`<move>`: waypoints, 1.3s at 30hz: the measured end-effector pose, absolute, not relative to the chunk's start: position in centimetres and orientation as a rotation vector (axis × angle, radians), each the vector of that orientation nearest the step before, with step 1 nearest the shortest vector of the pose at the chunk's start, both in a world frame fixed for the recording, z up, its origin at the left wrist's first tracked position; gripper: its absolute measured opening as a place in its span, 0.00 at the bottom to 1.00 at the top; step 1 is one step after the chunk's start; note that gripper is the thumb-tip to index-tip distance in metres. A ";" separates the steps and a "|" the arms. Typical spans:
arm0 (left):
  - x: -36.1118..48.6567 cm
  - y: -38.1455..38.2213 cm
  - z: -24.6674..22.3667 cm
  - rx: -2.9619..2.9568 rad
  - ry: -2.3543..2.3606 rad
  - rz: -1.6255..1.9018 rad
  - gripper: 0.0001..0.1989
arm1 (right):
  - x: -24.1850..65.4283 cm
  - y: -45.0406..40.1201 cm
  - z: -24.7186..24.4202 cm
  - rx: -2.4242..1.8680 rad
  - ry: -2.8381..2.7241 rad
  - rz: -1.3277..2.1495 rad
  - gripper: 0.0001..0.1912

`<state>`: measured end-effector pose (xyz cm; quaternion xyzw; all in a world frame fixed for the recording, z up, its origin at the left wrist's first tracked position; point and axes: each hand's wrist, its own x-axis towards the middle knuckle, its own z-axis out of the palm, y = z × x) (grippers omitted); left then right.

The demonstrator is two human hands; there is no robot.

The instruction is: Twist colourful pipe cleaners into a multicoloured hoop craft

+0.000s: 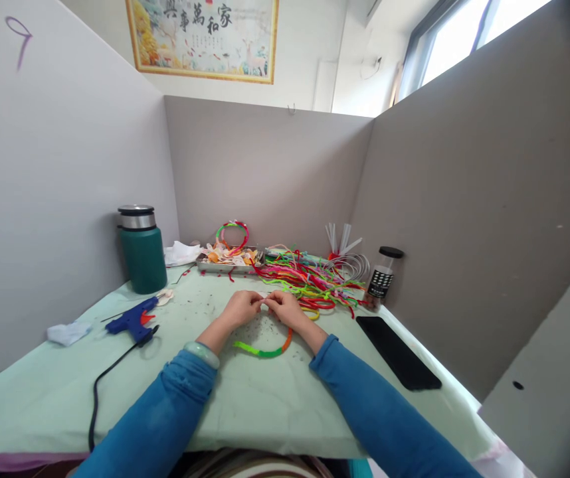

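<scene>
My left hand (243, 309) and my right hand (285, 309) meet fingertip to fingertip over the middle of the table. Both are closed in a pinch on a small pale piece (264, 298), too small and covered to name. Below them on the cloth lies a curved fuzzy pipe-cleaner strip (266, 354), lime at its free left end, then green, then orange. Its orange end passes behind my right wrist, so I cannot tell whether it joins what my fingers hold. Just past my right hand is a tangled heap of coloured pipe cleaners (315, 279).
At left are a green flask (143, 259), a blue glue gun (133, 321) with its cord, and a crumpled white cloth (68, 333). A metal tray (230, 269) of scraps bears a coloured ring (247, 234). At right stand a lidded bottle (380, 282) and a black phone (398, 353). Grey partitions enclose the table.
</scene>
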<state>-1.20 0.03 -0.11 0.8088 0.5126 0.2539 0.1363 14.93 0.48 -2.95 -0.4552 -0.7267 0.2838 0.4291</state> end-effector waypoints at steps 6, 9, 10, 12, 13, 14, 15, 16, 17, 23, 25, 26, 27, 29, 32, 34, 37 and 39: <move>-1.3 0.1 -0.2 2.305 1.491 0.784 0.14 | 14.9 0.6 -3.0 -1.131 -1.810 0.725 0.10; -1.3 0.2 -0.3 2.226 1.501 0.797 0.12 | 15.0 0.5 -3.0 -1.122 -1.812 0.724 0.10; -1.3 0.3 -0.3 2.167 1.506 0.789 0.12 | 15.0 0.5 -3.0 -1.120 -1.813 0.724 0.10; -1.3 0.4 -0.4 2.037 1.506 0.774 0.13 | 15.0 0.5 -3.0 -1.118 -1.814 0.725 0.11; -1.3 0.4 -0.4 1.981 1.496 0.775 0.14 | 15.0 0.5 -3.0 -1.119 -1.814 0.725 0.11; -1.3 0.4 -0.4 1.935 1.479 0.781 0.15 | 15.0 0.5 -3.0 -1.122 -1.815 0.724 0.10; -1.3 0.3 -0.4 1.899 1.460 0.789 0.16 | 15.0 0.5 -3.0 -1.127 -1.816 0.722 0.10; -1.3 0.3 -0.3 1.872 1.443 0.794 0.17 | 15.0 0.5 -3.0 -1.131 -1.817 0.720 0.10; -1.3 0.2 -0.2 1.853 1.432 0.794 0.18 | 15.0 0.6 -3.0 -1.133 -1.818 0.719 0.09; -1.4 -0.1 0.0 1.828 1.470 0.782 0.14 | 15.0 0.5 -3.0 -1.135 -1.827 0.697 0.10; -1.4 0.1 -0.2 1.803 1.458 0.796 0.14 | 15.0 0.5 -3.0 -1.139 -1.827 0.698 0.10; -1.5 0.3 -0.4 1.786 1.447 0.807 0.14 | 15.0 0.4 -3.0 -1.139 -1.826 0.700 0.10; -1.5 0.4 -0.5 1.768 1.437 0.820 0.14 | 15.0 0.4 -2.9 -1.136 -1.826 0.704 0.10; -1.5 0.7 -0.8 1.727 1.422 0.847 0.15 | 15.0 0.3 -2.9 -1.127 -1.823 0.712 0.10; -1.4 0.7 -0.7 1.651 1.401 0.869 0.17 | 15.0 0.2 -2.8 -1.122 -1.825 0.718 0.10; -1.3 0.4 -0.3 1.589 1.382 0.879 0.19 | 15.0 0.2 -2.7 -1.128 -1.823 0.712 0.10; -1.2 -0.4 0.5 1.493 1.358 0.903 0.21 | 15.0 0.3 -2.8 -1.128 -1.817 0.704 0.10; -1.1 -0.9 1.0 1.452 1.341 0.891 0.20 | 15.0 0.3 -2.8 -1.119 -1.815 0.704 0.10</move>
